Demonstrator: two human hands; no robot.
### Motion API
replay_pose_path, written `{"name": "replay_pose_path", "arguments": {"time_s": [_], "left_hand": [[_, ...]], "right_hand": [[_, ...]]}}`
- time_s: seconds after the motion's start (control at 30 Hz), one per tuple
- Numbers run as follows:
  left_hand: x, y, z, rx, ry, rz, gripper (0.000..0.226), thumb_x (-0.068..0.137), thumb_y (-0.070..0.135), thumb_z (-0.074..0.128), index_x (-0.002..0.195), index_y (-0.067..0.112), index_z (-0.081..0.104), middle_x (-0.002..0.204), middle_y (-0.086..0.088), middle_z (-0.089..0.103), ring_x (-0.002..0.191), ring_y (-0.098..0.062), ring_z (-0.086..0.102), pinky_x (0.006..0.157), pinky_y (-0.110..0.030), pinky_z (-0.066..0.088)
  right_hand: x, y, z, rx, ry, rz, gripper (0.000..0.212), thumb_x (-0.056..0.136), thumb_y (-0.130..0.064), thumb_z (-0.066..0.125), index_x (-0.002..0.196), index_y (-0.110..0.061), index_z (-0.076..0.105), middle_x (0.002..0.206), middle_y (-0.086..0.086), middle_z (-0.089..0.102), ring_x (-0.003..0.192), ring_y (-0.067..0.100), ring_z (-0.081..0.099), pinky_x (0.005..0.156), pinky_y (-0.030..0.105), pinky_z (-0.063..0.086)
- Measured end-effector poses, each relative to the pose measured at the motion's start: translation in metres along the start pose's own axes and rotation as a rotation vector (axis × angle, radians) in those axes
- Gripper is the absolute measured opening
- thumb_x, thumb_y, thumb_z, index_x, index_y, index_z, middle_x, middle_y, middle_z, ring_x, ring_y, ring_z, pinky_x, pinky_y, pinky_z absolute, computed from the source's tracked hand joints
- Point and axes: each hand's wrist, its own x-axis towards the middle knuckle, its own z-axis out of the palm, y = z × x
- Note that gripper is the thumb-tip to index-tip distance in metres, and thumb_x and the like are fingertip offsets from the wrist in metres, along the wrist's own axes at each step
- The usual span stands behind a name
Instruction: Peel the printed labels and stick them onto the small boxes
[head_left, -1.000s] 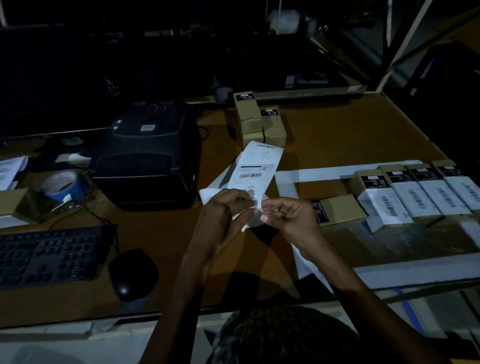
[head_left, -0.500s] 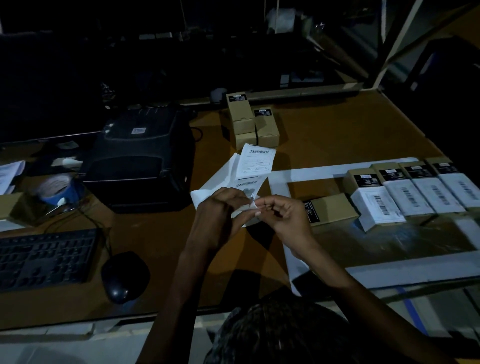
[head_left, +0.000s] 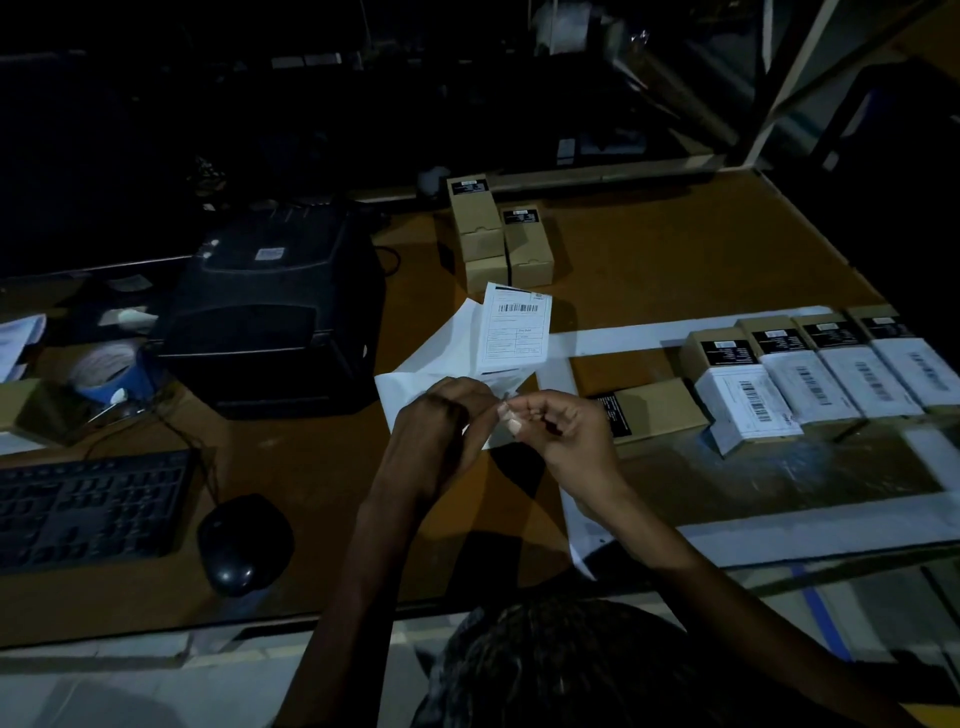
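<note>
Both hands work a white printed label (head_left: 516, 332) at its lower edge, above the brown table. My left hand (head_left: 441, 421) grips the white backing sheet (head_left: 439, 364), which fans out to the left. My right hand (head_left: 556, 431) pinches the label's lower corner with thumb and finger. The label stands up, barcode facing me. One plain brown small box (head_left: 652, 410) lies flat just right of my right hand. Several small boxes with white labels (head_left: 748, 402) sit in a row at the right. A stack of unlabelled brown boxes (head_left: 498, 234) stands behind the label.
A black label printer (head_left: 275, 306) sits left of the hands. A keyboard (head_left: 88, 509) and mouse (head_left: 244, 540) lie at the front left, a blue tape roll (head_left: 106, 371) beyond them. White tape lines (head_left: 810, 519) mark the table. The table's front edge runs below my forearms.
The label has folded over and peeled further from its backing, now standing shorter with the backing spread to the left. Both hands have stayed close together.
</note>
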Motion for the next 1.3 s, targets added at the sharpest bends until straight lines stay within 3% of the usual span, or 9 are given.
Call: {"name": "replay_pose_path", "arguments": {"time_s": [0.1, 0.27, 0.43, 0.6, 0.73, 0.83, 0.93, 1.07, 1.3], "left_hand": [[0.001, -0.002, 0.001, -0.025, 0.038, -0.053, 0.014, 0.097, 0.024, 0.063, 0.094, 0.015, 0.074, 0.097, 0.001, 0.073, 0.089, -0.015, 0.067, 0.066, -0.034, 0.057], [0.004, -0.010, 0.001, 0.085, 0.075, -0.123, 0.006, 0.091, 0.010, 0.070, 0.087, 0.007, 0.073, 0.092, -0.010, 0.074, 0.083, -0.026, 0.071, 0.063, -0.035, 0.060], [0.008, -0.018, -0.003, -0.028, 0.115, -0.320, 0.018, 0.098, 0.021, 0.061, 0.090, 0.009, 0.071, 0.102, -0.009, 0.072, 0.086, -0.022, 0.068, 0.073, -0.031, 0.055], [0.010, -0.031, -0.011, -0.064, 0.170, -0.406, 0.025, 0.100, 0.032, 0.055, 0.094, 0.014, 0.071, 0.101, -0.006, 0.071, 0.086, -0.023, 0.066, 0.075, -0.042, 0.056], [0.016, -0.037, -0.023, -0.041, 0.277, -0.423, 0.020, 0.099, 0.030, 0.059, 0.095, 0.015, 0.070, 0.101, -0.005, 0.069, 0.087, -0.022, 0.066, 0.073, -0.038, 0.056], [0.026, -0.039, -0.032, 0.022, 0.383, -0.395, 0.021, 0.099, 0.027, 0.058, 0.092, 0.011, 0.069, 0.096, -0.007, 0.068, 0.083, -0.023, 0.064, 0.067, -0.028, 0.045], [0.038, -0.041, -0.041, 0.132, 0.478, -0.325, 0.019, 0.098, 0.022, 0.060, 0.090, 0.007, 0.068, 0.089, -0.009, 0.067, 0.077, -0.024, 0.062, 0.064, -0.025, 0.038], [0.048, -0.042, -0.052, 0.148, 0.526, -0.337, 0.020, 0.098, 0.026, 0.058, 0.090, 0.011, 0.068, 0.091, -0.004, 0.066, 0.078, -0.021, 0.061, 0.063, -0.026, 0.038], [0.046, -0.045, -0.058, 0.216, 0.687, -0.337, 0.019, 0.099, 0.022, 0.059, 0.087, 0.008, 0.066, 0.085, -0.007, 0.064, 0.072, -0.017, 0.056, 0.062, -0.018, 0.029]], "right_hand": [[-0.001, 0.005, 0.004, -0.017, 0.043, 0.090, 0.026, 0.087, 0.000, 0.075, 0.093, -0.025, 0.075, 0.092, -0.008, 0.077, 0.091, 0.010, 0.071, 0.083, 0.029, 0.059], [-0.002, 0.006, 0.007, -0.086, 0.002, 0.302, 0.023, 0.092, -0.001, 0.068, 0.107, -0.019, 0.069, 0.104, 0.004, 0.071, 0.090, 0.020, 0.069, 0.060, 0.024, 0.055], [-0.005, 0.009, 0.006, -0.338, -0.068, 0.378, 0.048, 0.090, -0.009, 0.070, 0.130, -0.028, 0.052, 0.098, -0.002, 0.065, 0.094, 0.020, 0.066, 0.072, 0.039, 0.059], [-0.009, 0.007, 0.008, -0.542, -0.121, 0.318, 0.100, 0.086, -0.003, 0.070, 0.153, -0.040, 0.006, 0.078, -0.004, 0.059, 0.070, 0.012, 0.061, 0.058, 0.035, 0.053], [-0.014, 0.011, 0.011, -0.757, -0.156, 0.119, 0.125, 0.085, -0.004, 0.071, 0.147, -0.056, -0.026, 0.101, 0.007, 0.065, 0.074, 0.019, 0.063, 0.062, 0.039, 0.057], [-0.013, 0.007, 0.018, -0.885, -0.222, 0.005, 0.122, 0.089, -0.008, 0.068, 0.143, -0.061, -0.027, 0.103, 0.011, 0.061, 0.080, 0.025, 0.063, 0.067, 0.044, 0.058], [-0.009, 0.009, 0.022, -0.917, -0.350, 0.071, 0.121, 0.088, -0.007, 0.066, 0.142, -0.065, -0.025, 0.090, 0.010, 0.063, 0.077, 0.029, 0.062, 0.065, 0.046, 0.058], [-0.004, 0.013, 0.020, -0.953, -0.477, 0.255, 0.121, 0.087, -0.011, 0.069, 0.142, -0.065, -0.024, 0.086, 0.006, 0.059, 0.074, 0.025, 0.061, 0.051, 0.029, 0.041], [0.010, 0.018, 0.020, -0.997, -0.538, 0.429, 0.110, 0.087, -0.031, 0.075, 0.154, -0.052, -0.010, 0.124, 0.006, 0.062, 0.111, 0.028, 0.060, 0.087, 0.037, 0.054]]}}
